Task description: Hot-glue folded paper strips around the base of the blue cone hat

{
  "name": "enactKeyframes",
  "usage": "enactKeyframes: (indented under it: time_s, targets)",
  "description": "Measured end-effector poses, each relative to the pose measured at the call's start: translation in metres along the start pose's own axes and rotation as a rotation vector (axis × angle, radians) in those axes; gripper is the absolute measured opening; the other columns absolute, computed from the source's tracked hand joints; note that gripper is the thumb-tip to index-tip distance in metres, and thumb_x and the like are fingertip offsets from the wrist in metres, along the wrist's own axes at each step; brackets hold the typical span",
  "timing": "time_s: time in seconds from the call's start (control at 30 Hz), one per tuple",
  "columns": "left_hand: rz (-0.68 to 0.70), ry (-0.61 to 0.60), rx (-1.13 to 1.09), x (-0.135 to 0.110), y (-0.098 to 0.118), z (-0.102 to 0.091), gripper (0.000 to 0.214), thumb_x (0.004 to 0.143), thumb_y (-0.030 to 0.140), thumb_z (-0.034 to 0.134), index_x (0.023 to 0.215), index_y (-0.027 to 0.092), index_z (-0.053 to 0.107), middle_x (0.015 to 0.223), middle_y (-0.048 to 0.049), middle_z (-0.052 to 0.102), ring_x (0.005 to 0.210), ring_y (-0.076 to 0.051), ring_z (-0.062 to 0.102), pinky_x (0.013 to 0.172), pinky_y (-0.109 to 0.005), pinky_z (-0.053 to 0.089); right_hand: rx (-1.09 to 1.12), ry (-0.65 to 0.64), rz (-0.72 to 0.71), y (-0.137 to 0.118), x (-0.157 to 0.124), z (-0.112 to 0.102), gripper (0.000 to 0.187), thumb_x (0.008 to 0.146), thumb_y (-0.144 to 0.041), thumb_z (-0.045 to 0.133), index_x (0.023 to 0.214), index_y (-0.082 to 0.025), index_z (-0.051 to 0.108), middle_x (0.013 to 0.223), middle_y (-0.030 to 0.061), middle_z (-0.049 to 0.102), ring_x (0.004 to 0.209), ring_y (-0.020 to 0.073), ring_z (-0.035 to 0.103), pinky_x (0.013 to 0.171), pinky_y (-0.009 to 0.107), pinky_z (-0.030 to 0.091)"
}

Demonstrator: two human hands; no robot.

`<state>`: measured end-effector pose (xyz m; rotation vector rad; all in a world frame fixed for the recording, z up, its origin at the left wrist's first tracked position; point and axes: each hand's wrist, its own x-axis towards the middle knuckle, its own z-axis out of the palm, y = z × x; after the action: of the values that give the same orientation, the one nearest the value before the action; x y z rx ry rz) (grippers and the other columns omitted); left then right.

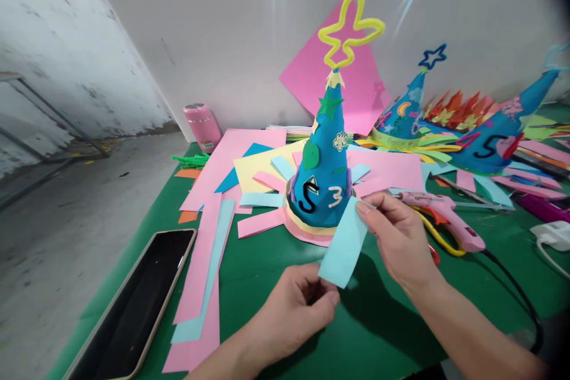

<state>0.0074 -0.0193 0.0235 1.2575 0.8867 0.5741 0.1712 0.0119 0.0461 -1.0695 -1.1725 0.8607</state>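
A light blue paper strip [344, 243] is held between both my hands, just in front of a blue cone hat [321, 172]. My left hand [291, 309] pinches the strip's lower end. My right hand [398, 237] pinches its upper end, close to the hat's brim. The hat stands upright on the green table [267, 261], with a yellow pipe-cleaner star [350, 27] on top, the figures 5 and 3 on its side, and pink and light blue strips fanning out from its base.
A black phone [133, 303] lies at the front left beside long pink and blue strips [202, 276]. A pink glue gun [445, 219] and its cord lie right of my hand. Two more cone hats [445, 124] stand behind right. A pink bottle [202, 126] and coloured sheets sit behind.
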Motion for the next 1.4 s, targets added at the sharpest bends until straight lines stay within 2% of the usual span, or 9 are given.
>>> enactKeyframes:
  time_s: [0.2,0.3,0.5,0.7,0.87,0.97,1.07,1.23,1.4]
  targets:
    - [0.072,-0.001,-0.02,-0.003,0.0,-0.001,0.016,0.065,0.024,0.063,0.068,0.014,0.051,0.062,0.0006,0.047,0.057,-0.01,0.04,0.053,-0.022,0.033,0.08,0.0,-0.003,-0.011,0.006,-0.015,0.012,0.076,-0.024,0.058,0.064,-0.021,0.054,0.057,-0.0039,0.04,0.052,0.0088,0.035,0.046,0.021,0.03]
    - [0.145,-0.07,-0.156,-0.003,0.0,-0.003,0.043,0.057,0.032,0.073,0.091,0.015,0.052,0.08,-0.0028,0.05,0.069,-0.014,0.044,0.06,-0.024,0.035,0.082,-0.118,0.04,-0.01,0.0,-0.014,0.013,0.077,-0.025,0.057,0.066,-0.021,0.055,0.057,-0.004,0.043,0.052,0.0088,0.036,0.047,0.021,0.031]
    - [0.074,-0.062,-0.037,-0.001,0.001,-0.003,0.028,0.077,0.035,0.056,0.06,0.013,0.055,0.063,0.0003,0.043,0.059,-0.01,0.036,0.053,-0.023,0.026,-0.027,-0.215,0.021,-0.004,-0.008,-0.004,0.015,0.08,-0.026,0.055,0.066,-0.019,0.053,0.058,-0.0024,0.047,0.054,0.01,0.04,0.049,0.023,0.033]
    - [0.095,-0.001,0.122,0.002,0.0,-0.003,0.029,0.078,0.034,0.053,0.057,0.015,0.047,0.059,0.0023,0.037,0.055,-0.009,0.031,0.049,-0.023,0.023,-0.011,-0.189,0.019,-0.001,-0.005,-0.006,0.015,0.08,-0.025,0.054,0.066,-0.02,0.054,0.059,-0.0018,0.048,0.055,0.0105,0.041,0.049,0.022,0.035]
    - [0.226,0.08,0.267,-0.002,0.007,-0.005,0.018,0.072,0.031,0.057,0.068,0.014,0.055,0.07,-0.0022,0.047,0.066,-0.014,0.041,0.059,-0.024,0.032,0.154,-0.2,0.151,0.007,-0.007,-0.007,0.016,0.08,-0.028,0.054,0.067,-0.02,0.051,0.058,-0.0035,0.045,0.053,0.0091,0.038,0.049,0.021,0.033]
    - [0.242,0.111,0.133,-0.002,0.012,-0.009,0.025,0.073,0.034,0.056,0.087,0.014,0.057,0.083,-0.0052,0.051,0.076,-0.017,0.044,0.069,-0.027,0.035,0.133,-0.333,0.255,0.007,-0.009,-0.003,0.019,0.079,-0.03,0.055,0.065,-0.019,0.049,0.059,-0.0037,0.043,0.054,0.009,0.037,0.05,0.021,0.032]
    - [0.147,0.126,-0.107,0.0,0.01,-0.013,0.026,0.076,0.039,0.054,0.081,0.014,0.056,0.077,-0.0038,0.053,0.074,-0.016,0.046,0.068,-0.027,0.036,-0.012,-0.465,0.293,0.007,-0.013,0.005,0.02,0.079,-0.03,0.054,0.065,-0.018,0.048,0.058,-0.0039,0.04,0.053,0.0085,0.034,0.047,0.021,0.029]
    - [0.066,0.233,-0.168,0.006,0.004,-0.013,0.032,0.069,0.041,0.063,0.062,0.014,0.049,0.057,0.0041,0.041,0.056,-0.008,0.034,0.054,-0.021,0.029,-0.16,-0.479,0.244,0.012,-0.019,0.015,0.017,0.079,-0.026,0.052,0.065,-0.017,0.048,0.058,-0.0046,0.037,0.052,0.0082,0.032,0.046,0.02,0.028]
    - [0.05,0.261,-0.17,0.006,0.002,-0.013,0.035,0.07,0.043,0.062,0.059,0.014,0.046,0.055,0.0053,0.037,0.053,-0.007,0.032,0.05,-0.019,0.027,-0.237,-0.481,0.187,0.016,-0.02,0.017,0.015,0.079,-0.025,0.051,0.066,-0.016,0.05,0.058,-0.0042,0.04,0.052,0.0082,0.035,0.047,0.02,0.029]
